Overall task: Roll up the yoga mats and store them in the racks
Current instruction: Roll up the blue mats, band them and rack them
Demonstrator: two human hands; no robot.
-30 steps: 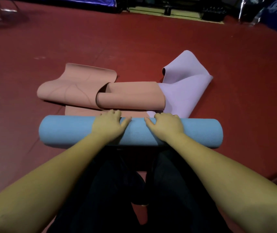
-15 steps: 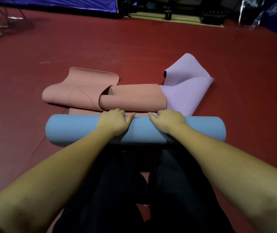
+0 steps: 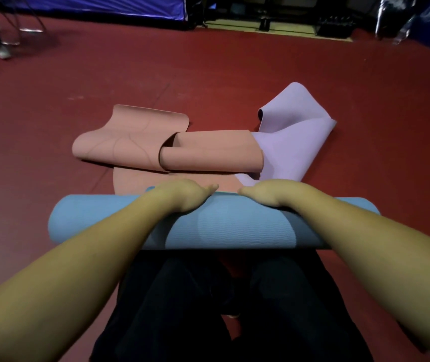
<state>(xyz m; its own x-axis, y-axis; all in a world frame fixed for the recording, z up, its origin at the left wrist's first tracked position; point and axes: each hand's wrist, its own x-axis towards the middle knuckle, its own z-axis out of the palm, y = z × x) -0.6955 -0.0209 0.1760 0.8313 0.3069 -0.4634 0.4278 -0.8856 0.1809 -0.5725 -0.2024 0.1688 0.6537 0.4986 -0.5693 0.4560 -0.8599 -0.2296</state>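
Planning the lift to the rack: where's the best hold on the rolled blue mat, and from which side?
Probably the middle of the blue mat, from above and the near side. It lies as a long roll crosswise on the red floor; left hand and right hand already sit there, fingers over its far edge. A centred two-hand hold should keep it balanced and wound.

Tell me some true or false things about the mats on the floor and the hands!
1. Both hands, left hand and right hand, rest on the blue mat. True.
2. The blue mat lies flat and unrolled. False: it is rolled into a tube.
3. The pink mat is beyond the blue mat. True.
4. The purple mat is neatly rolled. False: it lies loosely folded.
5. The purple mat lies left of the pink one. False: it lies to its right.
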